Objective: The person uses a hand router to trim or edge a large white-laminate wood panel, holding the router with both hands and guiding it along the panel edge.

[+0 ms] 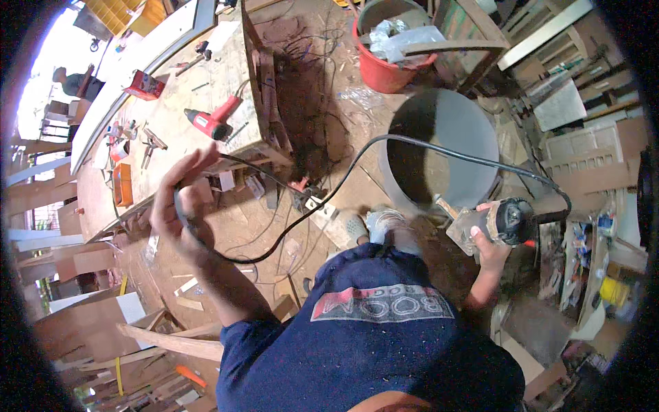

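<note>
My right hand [486, 242] grips a corded power tool [506, 221] with a round black end and a worn, pale body, shaped like a trim router. It is raised in front of the grey drum [495, 147]. A thick black cord [357, 159] runs from the tool across the drum's mouth and sags over to my left. There it curves along the palm side of my left hand [189, 196], whose long fingers are stretched upward and slightly curved. That hand is blurred, held up beside the workbench [237, 41]. A red heat gun [211, 123] lies on the bench just beyond my fingertips.
On the bench sit a red box [144, 84], an orange holder [123, 184] and small hand tools. A red bucket [386, 74] full of scrap stands beyond the drum. Cords and a power strip [322, 209] cross the littered floor. Timber is stacked right.
</note>
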A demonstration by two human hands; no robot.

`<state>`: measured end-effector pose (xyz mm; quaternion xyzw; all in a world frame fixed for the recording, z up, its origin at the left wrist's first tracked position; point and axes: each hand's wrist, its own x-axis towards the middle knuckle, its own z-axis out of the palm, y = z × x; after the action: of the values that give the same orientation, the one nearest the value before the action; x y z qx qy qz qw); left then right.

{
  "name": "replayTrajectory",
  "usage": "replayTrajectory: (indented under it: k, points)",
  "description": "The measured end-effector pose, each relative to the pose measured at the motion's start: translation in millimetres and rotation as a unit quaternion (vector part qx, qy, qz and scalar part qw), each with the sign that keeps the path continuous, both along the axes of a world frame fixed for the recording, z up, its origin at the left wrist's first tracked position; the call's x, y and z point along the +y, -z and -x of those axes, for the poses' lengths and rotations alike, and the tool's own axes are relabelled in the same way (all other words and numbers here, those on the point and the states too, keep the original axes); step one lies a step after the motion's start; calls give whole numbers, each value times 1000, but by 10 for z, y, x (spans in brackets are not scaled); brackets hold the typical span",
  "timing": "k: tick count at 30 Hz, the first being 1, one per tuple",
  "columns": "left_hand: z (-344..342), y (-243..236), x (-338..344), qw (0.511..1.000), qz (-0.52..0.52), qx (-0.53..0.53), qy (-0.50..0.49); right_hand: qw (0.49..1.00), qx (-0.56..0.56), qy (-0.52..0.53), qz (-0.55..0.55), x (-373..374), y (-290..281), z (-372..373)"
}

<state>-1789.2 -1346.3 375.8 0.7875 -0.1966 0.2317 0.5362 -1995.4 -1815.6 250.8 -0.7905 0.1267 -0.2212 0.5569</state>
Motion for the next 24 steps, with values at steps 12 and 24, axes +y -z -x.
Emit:
replayTrajectory:
  k: [12,24]
  points:
    - [-1816,-1358,-837,973,-153,-156,-81,989,-23,-138,-52,-660,61,-3013]
    - [-4944,-668,-2372,923,74,151,346,829,-58,-494,-257,-175,-111,-6436]
